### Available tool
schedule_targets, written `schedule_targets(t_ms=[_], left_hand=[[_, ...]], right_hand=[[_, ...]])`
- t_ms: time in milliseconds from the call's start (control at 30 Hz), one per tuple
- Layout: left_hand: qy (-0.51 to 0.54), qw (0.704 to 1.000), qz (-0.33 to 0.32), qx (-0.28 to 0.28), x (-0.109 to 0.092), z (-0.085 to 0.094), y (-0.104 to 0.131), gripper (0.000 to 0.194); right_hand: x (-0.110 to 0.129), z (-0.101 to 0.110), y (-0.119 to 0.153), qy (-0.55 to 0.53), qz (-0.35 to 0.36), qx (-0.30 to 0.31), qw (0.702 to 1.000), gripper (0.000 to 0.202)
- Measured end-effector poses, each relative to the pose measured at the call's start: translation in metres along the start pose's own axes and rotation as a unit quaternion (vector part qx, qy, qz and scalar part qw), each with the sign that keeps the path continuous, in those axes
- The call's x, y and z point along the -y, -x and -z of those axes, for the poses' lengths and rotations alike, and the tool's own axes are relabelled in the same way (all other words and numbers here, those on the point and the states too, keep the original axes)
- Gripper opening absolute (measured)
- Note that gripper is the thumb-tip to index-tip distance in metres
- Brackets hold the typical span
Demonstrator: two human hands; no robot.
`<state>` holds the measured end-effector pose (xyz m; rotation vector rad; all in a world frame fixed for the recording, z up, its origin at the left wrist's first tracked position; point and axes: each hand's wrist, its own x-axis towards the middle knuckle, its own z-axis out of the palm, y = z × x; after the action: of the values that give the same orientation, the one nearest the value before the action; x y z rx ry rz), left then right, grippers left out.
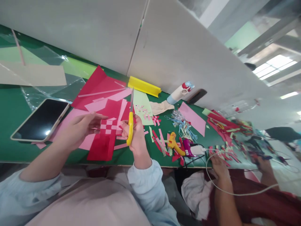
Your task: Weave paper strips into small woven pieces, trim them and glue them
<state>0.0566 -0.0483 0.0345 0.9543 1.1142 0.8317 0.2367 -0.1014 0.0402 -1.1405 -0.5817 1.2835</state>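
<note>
My right hand (138, 136) is closed around scissors with yellow handles (130, 127), their blades pointing up and away from me. Its fingertips come close to the right side of a woven red-and-pink checkered paper piece (109, 126); whether they touch it is unclear. My left hand (78, 129) is at the left edge of this piece, fingers stretched toward it and apart from the thumb. Red paper (100, 149) extends below the checks. Under and behind my hands lie pink sheets (66, 122) and a large red sheet (100, 84).
A phone (39, 121) lies at left near clear plastic wrap (77, 91). Behind are a yellow tray-like piece (144, 86) and a bottle (180, 92). Right of me are paper strips (160, 142), a yellow glue gun (174, 144) and a co-worker's hands (219, 166). A partition (169, 44) bounds the table.
</note>
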Motion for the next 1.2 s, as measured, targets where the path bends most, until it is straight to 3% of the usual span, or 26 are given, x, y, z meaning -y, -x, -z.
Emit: schedule_targets(t_ms=[267,500,600,667,833,867,900,1067,1200], left_hand=[[-0.128,0.988,-0.037,0.078,0.018,0.017,-0.001,0.033],[-0.063,0.996,-0.009,0.06,0.009,0.011,0.004,0.038],[-0.061,0.997,0.011,0.051,0.01,0.013,0.005,0.042],[-0.064,0.997,0.026,0.046,0.013,0.014,0.005,0.045],[-0.052,0.997,0.057,0.031,0.019,0.014,0.005,0.052],[-0.047,0.996,0.064,0.029,0.019,0.014,0.005,0.052],[-0.042,0.996,0.071,0.025,0.02,0.013,0.005,0.052],[-0.04,0.995,0.087,-0.004,0.019,0.011,0.005,0.051],[-0.046,0.995,0.092,0.015,0.02,0.011,0.008,0.056]], right_hand=[[0.008,0.0,-0.003,0.027,0.031,0.004,0.999,0.061],[0.02,0.011,0.007,0.011,0.07,-0.012,0.997,0.05],[0.017,0.028,0.017,0.026,0.043,-0.03,0.998,0.038],[0.013,0.042,0.027,0.056,0.001,-0.011,0.998,0.03],[0.001,0.07,0.059,0.081,-0.067,0.023,0.994,0.035],[-0.002,0.073,0.066,0.086,-0.09,0.033,0.992,0.025],[-0.005,0.076,0.072,0.089,-0.1,0.047,0.99,0.034],[-0.013,0.082,0.089,0.097,-0.154,0.095,0.979,0.041],[-0.013,0.081,0.088,0.129,-0.169,0.144,0.966,0.047]])
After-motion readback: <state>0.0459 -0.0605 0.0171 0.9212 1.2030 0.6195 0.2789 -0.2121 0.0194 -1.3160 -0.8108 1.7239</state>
